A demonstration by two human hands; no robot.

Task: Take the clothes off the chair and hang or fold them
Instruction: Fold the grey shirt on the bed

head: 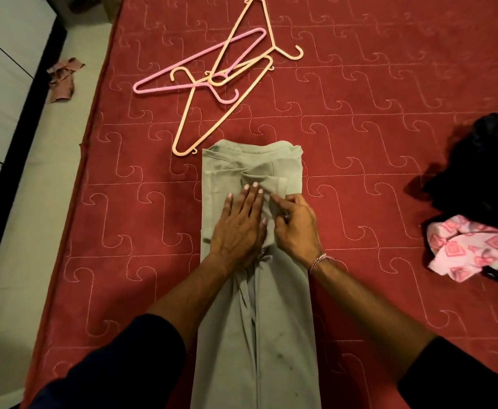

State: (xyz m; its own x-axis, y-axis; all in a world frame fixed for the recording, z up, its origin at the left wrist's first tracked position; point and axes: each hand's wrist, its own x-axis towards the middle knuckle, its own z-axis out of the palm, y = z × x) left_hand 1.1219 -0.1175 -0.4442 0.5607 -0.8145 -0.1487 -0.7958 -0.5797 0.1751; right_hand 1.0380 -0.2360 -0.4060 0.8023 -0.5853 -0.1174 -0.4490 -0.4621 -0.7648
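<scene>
Dark sleeves framed the bottom of the head view, where a person's forearms reached over a grey-green garment laid lengthwise on a red quilted bedspread, its near end running out of frame. Left hand lay flat on the cloth, fingers straight and together, palm down, pressing a folded section in place. Right hand sat just beside it, thumb and forefinger pinching a small crease of fabric near the middle, the other fingers curled; a thread bracelet circled that wrist. Both wrists angled inward so the hands nearly met.

To finish this fold cleanly, the flat hand would likely need to hold its pressure while the pinched crease is drawn smooth, before the length is doubled over.

Beyond the garment's far edge lay three plastic hangers, two peach and one pink, overlapping. At right sat a dark heap of clothing and a pink patterned cloth.
</scene>
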